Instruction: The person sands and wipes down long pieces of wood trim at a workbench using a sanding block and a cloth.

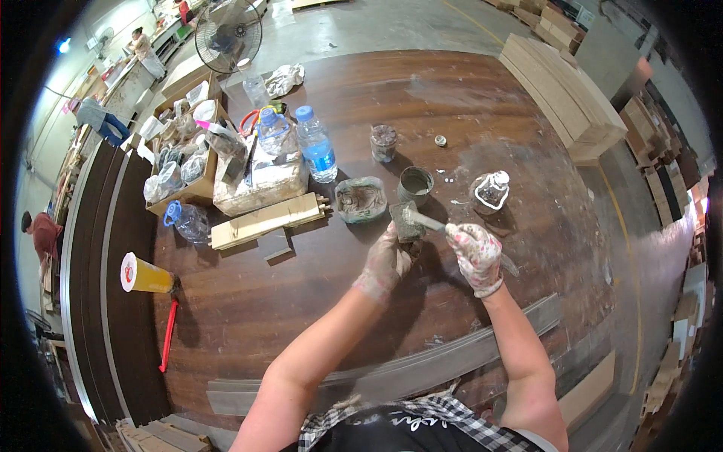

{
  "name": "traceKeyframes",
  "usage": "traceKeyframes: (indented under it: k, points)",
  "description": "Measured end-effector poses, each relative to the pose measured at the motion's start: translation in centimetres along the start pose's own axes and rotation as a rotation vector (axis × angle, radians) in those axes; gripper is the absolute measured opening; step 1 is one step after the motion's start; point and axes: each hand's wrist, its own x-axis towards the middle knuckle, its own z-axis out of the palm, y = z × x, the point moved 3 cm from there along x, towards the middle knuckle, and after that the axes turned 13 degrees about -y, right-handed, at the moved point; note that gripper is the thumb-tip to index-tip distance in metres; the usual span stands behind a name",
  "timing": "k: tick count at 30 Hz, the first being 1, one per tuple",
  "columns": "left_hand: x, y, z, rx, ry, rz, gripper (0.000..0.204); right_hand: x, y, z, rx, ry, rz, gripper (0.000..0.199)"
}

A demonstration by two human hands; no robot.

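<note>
Both hands wear stained white gloves and meet over the middle of the table. My left hand [384, 264] is closed around a small squarish grey container or block [407, 224], smeared with paste; its exact kind is unclear. My right hand [474, 252] grips a pale flat tool like a putty knife [426, 220], its far end touching the grey piece. Just beyond stand a dark grey cup [416, 183] and a cut-down clear plastic tub [361, 199] lined with dried grey paste. Right of them is a jar with a white-smeared top [490, 192].
Further back stand a lidded jar [383, 142] and a water bottle [316, 147]. At left are a wooden strip bundle [267, 221], a cluttered carton [188, 188] and a yellow drink cup [147, 274]. A long grey strip [392, 369] crosses the near edge. Stacked boards [561, 98] stand right.
</note>
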Motion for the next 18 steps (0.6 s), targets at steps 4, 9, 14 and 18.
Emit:
traceKeyframes:
  k: [4,9,14,18]
  points:
    - [-0.1,-0.3,1.3,-0.084,0.021,-0.05,0.029,0.6,0.0,0.8,-0.121,-0.05,-0.115,0.027]
    - [-0.4,0.3,0.6,-0.201,-0.048,-0.106,0.03,-1.3,-0.6,0.3,0.25,0.003,0.135,0.019]
    - [-1.3,-0.2,0.1,-0.072,-0.025,-0.179,0.034,-0.1,1.7,0.6,1.136,-0.235,0.751,0.009]
    - [-2.4,0.0,1.5,0.107,-0.012,-0.219,0.035,-0.1,3.3,0.1,1.04,-0.156,0.867,0.006]
